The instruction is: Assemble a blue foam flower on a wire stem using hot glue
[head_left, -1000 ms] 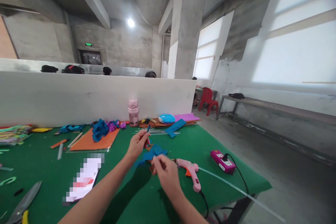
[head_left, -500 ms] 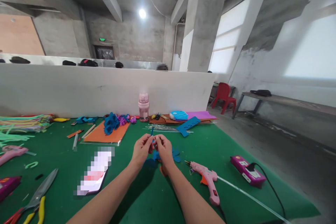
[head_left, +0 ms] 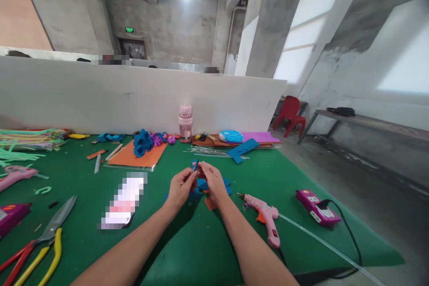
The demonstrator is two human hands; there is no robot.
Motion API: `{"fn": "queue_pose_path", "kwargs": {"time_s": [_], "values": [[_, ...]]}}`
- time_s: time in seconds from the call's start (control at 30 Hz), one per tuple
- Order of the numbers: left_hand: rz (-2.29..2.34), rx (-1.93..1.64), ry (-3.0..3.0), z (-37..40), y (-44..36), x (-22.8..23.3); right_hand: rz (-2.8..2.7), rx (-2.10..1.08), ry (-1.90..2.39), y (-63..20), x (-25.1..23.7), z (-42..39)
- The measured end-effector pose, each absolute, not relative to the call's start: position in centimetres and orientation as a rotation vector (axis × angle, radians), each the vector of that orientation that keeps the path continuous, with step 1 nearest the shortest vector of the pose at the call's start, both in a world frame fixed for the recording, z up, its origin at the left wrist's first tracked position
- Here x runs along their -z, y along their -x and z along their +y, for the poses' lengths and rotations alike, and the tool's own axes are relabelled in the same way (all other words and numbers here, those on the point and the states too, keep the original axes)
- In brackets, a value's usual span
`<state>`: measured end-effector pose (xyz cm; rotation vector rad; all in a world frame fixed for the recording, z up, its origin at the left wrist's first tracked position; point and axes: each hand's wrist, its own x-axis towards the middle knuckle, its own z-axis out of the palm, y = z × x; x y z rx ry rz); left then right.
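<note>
Both hands meet mid-table: left hand (head_left: 180, 187) pinches thin blue strip (head_left: 195, 166), long axis near upright, tip up; right hand (head_left: 211, 182) fingers closed on its lower end, touching.

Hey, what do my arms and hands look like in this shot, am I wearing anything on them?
Both forearms are bare up to the bottom edge of the picture: no sleeves show. The left hand and right hand have no gloves, and no watch, bracelet or ring is visible. The fingernails are too small to make out.
</note>
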<state>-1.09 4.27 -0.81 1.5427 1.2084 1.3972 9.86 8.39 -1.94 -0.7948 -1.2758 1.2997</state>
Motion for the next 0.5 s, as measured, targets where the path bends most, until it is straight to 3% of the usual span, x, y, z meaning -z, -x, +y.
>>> {"fn": "queue_pose_path", "kwargs": {"time_s": [0.5], "values": [[1.322,-1.397,-1.535,4.73,1.05,1.63,-1.298,-1.233,0.966,-10.62,1.06,8.05]]}}
